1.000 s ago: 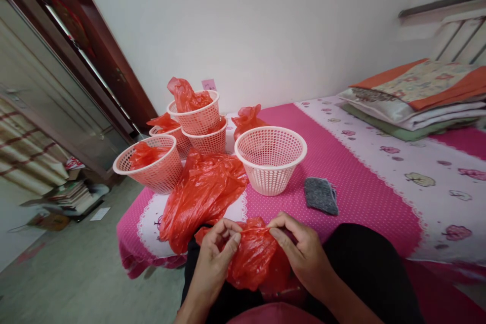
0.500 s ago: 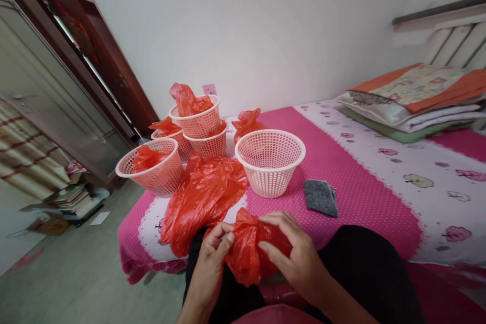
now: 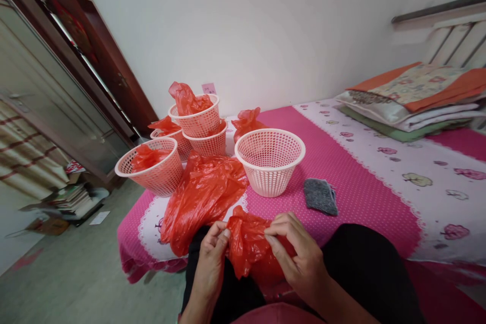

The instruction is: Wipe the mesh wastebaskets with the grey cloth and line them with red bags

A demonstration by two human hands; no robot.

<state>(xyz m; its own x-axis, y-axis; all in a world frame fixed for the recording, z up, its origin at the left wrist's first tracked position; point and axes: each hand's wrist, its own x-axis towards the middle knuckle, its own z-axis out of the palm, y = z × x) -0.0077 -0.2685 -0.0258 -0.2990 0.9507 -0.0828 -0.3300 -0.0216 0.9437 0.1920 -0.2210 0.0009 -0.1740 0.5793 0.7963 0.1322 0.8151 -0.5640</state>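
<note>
Over my lap, a crumpled red plastic bag (image 3: 248, 245) is stretched between my two hands. My left hand (image 3: 213, 250) pinches its left edge between thumb and fingers. On the other side, my right hand (image 3: 298, 250) pinches the bag's upper right part with thumb and forefinger. What the bag contains, if anything, is hidden. Just beyond my hands stands a pink plastic basket (image 3: 270, 182), upright on the bed. A folded grey cloth (image 3: 321, 196) lies to the right of the basket. Left of it, a heap of red plastic bags (image 3: 205, 197) spreads to the bed's edge.
A pink basket with red plastic inside (image 3: 163, 172) stands at the left edge of the bed (image 3: 341, 162). Behind it are more baskets, one stacked basket (image 3: 199, 124) on top. A red bag bundle (image 3: 246, 122) sits near the wall. Folded bedding (image 3: 413, 96) lies at right.
My right hand has changed from spread fingers around the bag to a pinch on its upper edge. The bag is now pulled wider between my hands. The baskets and cloth have stayed put.
</note>
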